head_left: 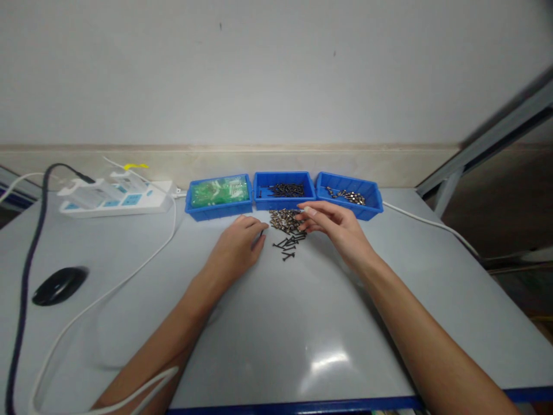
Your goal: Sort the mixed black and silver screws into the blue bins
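Observation:
My left hand [239,242] rests on the table at the left of a small heap, thumb and forefinger closed on a dark screw [261,232]. My right hand [339,227] hovers over the heap's right side with curled fingers. Its thumb and forefinger come together in a pinch; whatever is between them is too small to make out. The heap has shiny brass-and-silver metal fittings [280,219] at the back and loose black screws [285,244] in front. Part of the heap is hidden by my right fingers.
Behind stand three blue bins: the left bin [220,211] with green bagged items, the middle bin [276,204] with black screws, the right bin [369,212] with shiny fittings. Left are a power strip [162,202], a black mouse [60,286] and cables. A white cable [125,279] crosses near my left arm.

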A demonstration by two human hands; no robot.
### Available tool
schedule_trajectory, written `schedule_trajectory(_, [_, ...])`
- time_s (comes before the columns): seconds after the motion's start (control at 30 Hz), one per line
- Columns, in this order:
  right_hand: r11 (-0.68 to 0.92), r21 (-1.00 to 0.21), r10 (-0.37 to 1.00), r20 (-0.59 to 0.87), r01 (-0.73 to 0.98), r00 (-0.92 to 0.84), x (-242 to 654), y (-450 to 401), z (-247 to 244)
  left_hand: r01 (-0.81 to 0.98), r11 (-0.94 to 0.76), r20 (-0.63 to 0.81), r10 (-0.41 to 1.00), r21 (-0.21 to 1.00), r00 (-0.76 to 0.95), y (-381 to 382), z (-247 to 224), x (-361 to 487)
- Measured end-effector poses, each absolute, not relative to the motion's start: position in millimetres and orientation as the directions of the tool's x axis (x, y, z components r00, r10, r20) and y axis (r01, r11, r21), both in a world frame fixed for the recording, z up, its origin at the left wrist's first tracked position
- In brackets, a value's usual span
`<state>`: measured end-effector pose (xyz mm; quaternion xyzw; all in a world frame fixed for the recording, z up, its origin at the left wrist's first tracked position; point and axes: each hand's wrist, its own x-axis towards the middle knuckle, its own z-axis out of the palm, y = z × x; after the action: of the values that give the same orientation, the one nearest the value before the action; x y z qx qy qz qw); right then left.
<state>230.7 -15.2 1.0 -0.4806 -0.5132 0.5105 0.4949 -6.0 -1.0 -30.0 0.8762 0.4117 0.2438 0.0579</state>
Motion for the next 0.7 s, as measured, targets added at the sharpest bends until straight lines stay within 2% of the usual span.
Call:
schedule_trajectory(0.13, [0.014,-1.000,0.999,0.014,-0.010,-0.045,230.5,-15.2,1.2,0.698,-0.640,0.384,0.762,0.322,0.522,0.3,-32.3,-7.2])
schedule_trajectory(0.3, [0.000,-1.000,0.998,0.001,-0.012,-0.062,231.0,-15.5,2.1,0.702,-0.622,0.324,0.782,0.348,0.532,-2.9,-25.6,0.6])
schedule_trajectory(0.4, [0.028,-0.999,0.996,0.024,0.041,-0.083,230.2,-16.8,2.7,0.653,-0.618,0.374,0.786,0.438,0.493,-5.5,-21.2,6.1])
schedule_trajectory(0.53, [0.048,-0.990,0.972,0.015,0.134,-0.235,227.0,-20.4,2.5,0.497,-0.657,0.490,0.754,0.567,0.437,-10.8,-18.1,11.8])
schedule_trajectory(0.63, [-0.008,-0.993,0.929,-0.052,0.121,-0.367,225.9,-22.6,2.6,0.422,-0.673,0.526,0.739,0.608,0.421,-15.3,-17.5,15.6])
schedule_trajectory(0.7, [-0.036,-0.992,0.921,-0.079,0.119,-0.381,227.1,-22.5,2.8,0.401,-0.670,0.532,0.741,0.625,0.409,-16.9,-17.6,17.1])
